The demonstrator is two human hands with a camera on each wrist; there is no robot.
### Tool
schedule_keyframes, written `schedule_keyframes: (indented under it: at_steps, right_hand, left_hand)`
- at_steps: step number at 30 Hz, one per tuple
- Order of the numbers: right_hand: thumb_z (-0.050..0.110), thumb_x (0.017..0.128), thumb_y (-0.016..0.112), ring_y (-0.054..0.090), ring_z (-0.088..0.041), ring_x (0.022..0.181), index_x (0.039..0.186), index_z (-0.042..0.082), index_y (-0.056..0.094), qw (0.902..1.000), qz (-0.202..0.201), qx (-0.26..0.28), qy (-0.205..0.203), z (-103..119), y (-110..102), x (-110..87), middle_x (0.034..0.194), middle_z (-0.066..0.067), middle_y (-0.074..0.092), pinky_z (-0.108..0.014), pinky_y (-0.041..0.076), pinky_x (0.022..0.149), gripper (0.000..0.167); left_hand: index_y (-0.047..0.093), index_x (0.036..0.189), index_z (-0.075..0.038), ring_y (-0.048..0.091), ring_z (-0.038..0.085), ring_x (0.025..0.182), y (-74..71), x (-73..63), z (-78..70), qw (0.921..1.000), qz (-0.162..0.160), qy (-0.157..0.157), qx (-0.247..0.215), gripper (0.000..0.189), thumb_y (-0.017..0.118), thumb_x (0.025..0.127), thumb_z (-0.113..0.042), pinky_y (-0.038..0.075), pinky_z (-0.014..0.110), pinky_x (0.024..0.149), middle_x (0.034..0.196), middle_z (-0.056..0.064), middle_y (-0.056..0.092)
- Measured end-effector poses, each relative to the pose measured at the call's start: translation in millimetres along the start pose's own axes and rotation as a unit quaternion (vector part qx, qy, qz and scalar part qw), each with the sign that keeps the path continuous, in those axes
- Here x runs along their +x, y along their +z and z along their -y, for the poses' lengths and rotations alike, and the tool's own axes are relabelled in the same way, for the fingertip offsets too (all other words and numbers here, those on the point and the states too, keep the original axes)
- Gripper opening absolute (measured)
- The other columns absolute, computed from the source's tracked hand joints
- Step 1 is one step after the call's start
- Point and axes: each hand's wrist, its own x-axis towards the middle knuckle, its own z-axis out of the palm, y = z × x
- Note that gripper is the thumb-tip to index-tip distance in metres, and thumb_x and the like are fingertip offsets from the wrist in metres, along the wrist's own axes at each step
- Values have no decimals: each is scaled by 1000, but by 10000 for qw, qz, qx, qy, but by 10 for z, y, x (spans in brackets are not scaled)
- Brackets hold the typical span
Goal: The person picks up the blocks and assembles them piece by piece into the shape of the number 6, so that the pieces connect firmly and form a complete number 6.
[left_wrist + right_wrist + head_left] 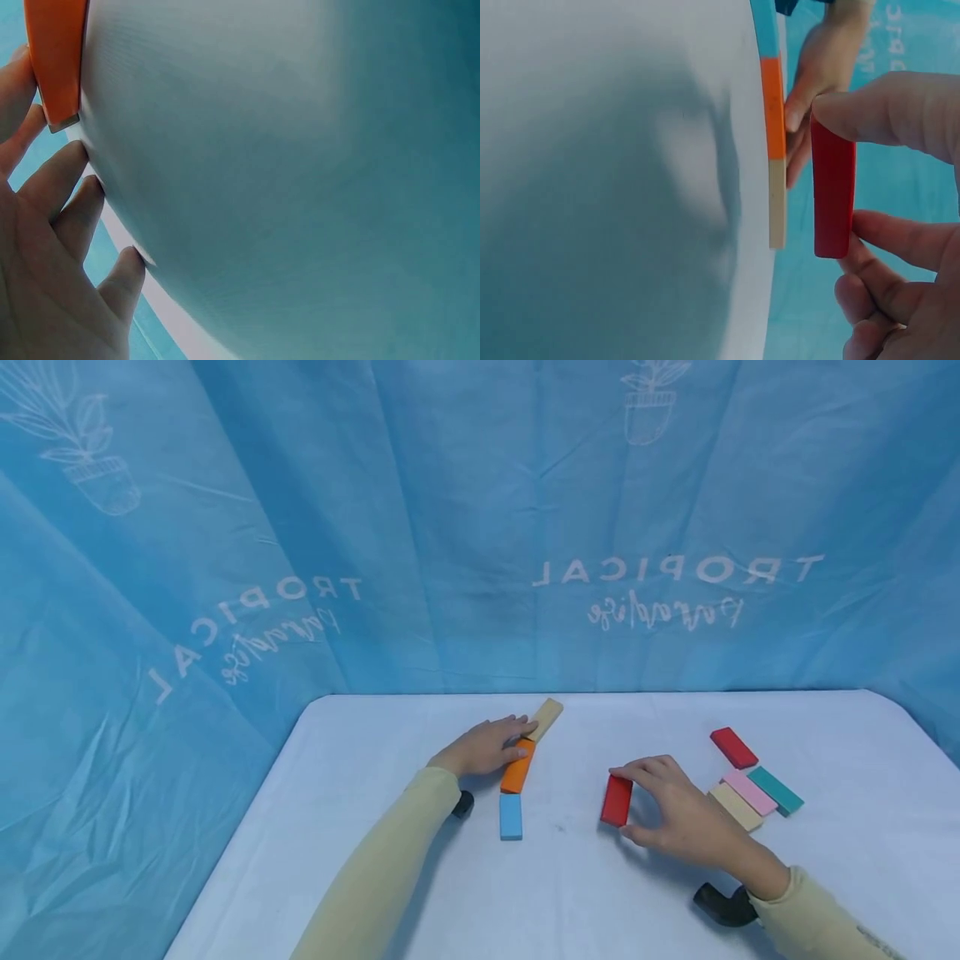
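Observation:
My right hand (678, 814) pinches a red wooden block (617, 800) lengthwise between thumb and fingertips. In the right wrist view this red block (832, 187) is held above the white tabletop. My left hand (487, 746) lies beside a line of blocks, fingers fairly straight. Its thumb touches the orange block (518, 767), while a fingertip reaches the plain wooden block (547, 718) at the far end. Nearest me in that line is a light blue block (511, 817). In the left wrist view the orange block (58, 60) shows by the thumb.
Right of my right hand lie another red block (734, 747), a green block (776, 790), a pink block (750, 793) and a second plain wooden block (735, 807). A blue printed curtain (465, 527) hangs behind the white table (360, 735).

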Motion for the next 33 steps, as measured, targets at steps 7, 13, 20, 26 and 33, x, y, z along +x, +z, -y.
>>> schedule_keyframes:
  at_steps: [7,13,20,26,33]
  right_hand:
    - [28,72,90,47,-26,123,139,15,59,9994,324,87,-72,111,82,32,131,-5,56,-43,59,86,74]
    - [26,71,91,46,-24,124,140,18,59,9985,524,109,-97,206,149,57,132,-2,55,-44,58,89,76]
    - [24,74,88,44,-20,126,139,17,59,9951,895,259,-328,280,236,83,133,3,52,-44,55,96,72]
    - [22,75,86,43,-18,127,138,17,57,9918,1127,322,-508,351,284,127,134,6,51,-44,53,98,69]
    - [20,76,85,41,-14,126,136,20,56,9874,1394,391,-643,420,344,156,134,9,51,-43,51,101,67]
  left_hand:
    - [34,159,-23,23,22,152,14,-2,-3,10000,-19,-27,-19,56,49,107,-37,15,43,124,164,5,29]
    - [33,159,-25,22,21,152,20,8,0,9999,-44,-86,75,57,49,106,-38,16,42,124,164,4,29]
    - [33,159,-26,23,21,152,11,-2,-12,9999,-12,-129,92,56,48,106,-38,15,43,124,164,4,29]
    - [33,159,-26,23,22,152,2,-7,-26,9998,-32,-149,97,56,48,106,-38,15,44,124,164,4,29]
    - [34,159,-26,24,22,152,2,-15,-36,9998,-67,-175,87,56,50,106,-38,16,44,124,163,4,31]
